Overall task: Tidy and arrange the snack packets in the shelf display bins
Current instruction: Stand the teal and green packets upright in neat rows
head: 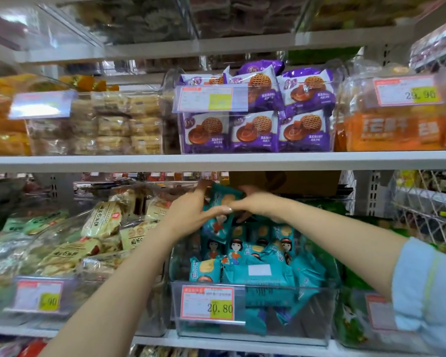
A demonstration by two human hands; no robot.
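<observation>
A clear plastic bin [307, 331] on the lower shelf holds several teal snack packets [258, 256] printed with a cartoon figure and biscuits. Both my hands reach over the back of this bin. My left hand [191, 210] and my right hand [255, 202] together grip a raised teal packet [223, 198] near the rear of the bin, thumbs meeting in front of it. The packet's lower part is hidden behind my fingers. A price tag reading 20.80 [207, 304] hangs on the bin's front.
Left of the bin lies a bin of cream-coloured packets [101, 228]; a green-packet bin [350, 318] stands on the right. The shelf above [216, 159] carries purple biscuit packets [255, 130], orange packs [397, 132] and yellow wafers. A wire rack [428, 202] is at far right.
</observation>
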